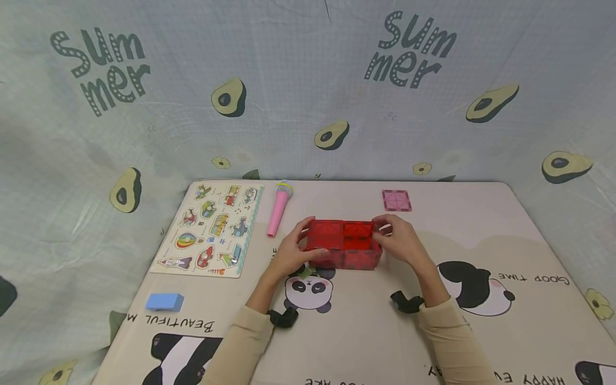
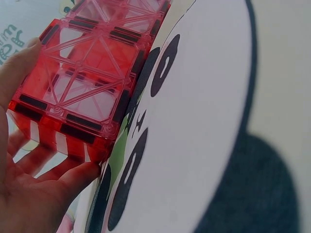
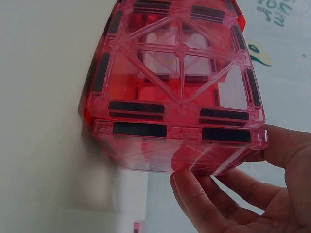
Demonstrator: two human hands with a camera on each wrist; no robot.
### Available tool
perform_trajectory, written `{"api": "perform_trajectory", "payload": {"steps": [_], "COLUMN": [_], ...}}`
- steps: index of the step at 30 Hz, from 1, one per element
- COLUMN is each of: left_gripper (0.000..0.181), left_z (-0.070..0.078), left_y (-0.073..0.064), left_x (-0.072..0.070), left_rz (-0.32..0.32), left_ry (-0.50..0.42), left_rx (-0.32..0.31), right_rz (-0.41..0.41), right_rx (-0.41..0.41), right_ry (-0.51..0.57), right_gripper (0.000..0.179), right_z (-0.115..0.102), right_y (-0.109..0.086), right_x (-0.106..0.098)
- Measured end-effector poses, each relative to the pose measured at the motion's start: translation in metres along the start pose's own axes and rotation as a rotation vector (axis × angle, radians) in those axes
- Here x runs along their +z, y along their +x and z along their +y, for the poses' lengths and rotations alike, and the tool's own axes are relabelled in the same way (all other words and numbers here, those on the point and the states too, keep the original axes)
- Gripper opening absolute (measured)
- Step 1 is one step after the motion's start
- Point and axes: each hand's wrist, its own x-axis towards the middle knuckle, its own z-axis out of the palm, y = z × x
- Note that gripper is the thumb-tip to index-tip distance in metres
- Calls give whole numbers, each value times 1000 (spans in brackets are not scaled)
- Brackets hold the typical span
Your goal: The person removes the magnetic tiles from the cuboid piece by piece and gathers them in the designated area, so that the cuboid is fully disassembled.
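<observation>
Avocado-printed cloth hangs behind a panda-patterned table. On this table stands a red box of transparent tiles; perhaps its top is partly open, it is hard to see. Left hand grips its left end, right hand pinches its right end. Behind the box lies a pink tile; to the box's left, a pink microphone, puzzle board and blue block.

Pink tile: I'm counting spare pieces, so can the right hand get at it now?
Yes, probably: the tile lies just beyond the right hand with nothing seen between, though that hand holds the red box and would likely need to let go first.
</observation>
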Motion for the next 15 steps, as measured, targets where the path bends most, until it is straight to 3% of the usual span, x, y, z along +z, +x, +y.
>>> {"api": "perform_trajectory", "payload": {"steps": [15], "left_gripper": [84], "left_z": [-1], "left_y": [0], "left_x": [-1], "left_rz": [-2], "left_ry": [-5], "left_rx": [-13], "right_rz": [-37], "right_rx": [94], "right_ry": [-18], "right_gripper": [44], "right_z": [6], "right_y": [-1], "right_x": [-13]}}
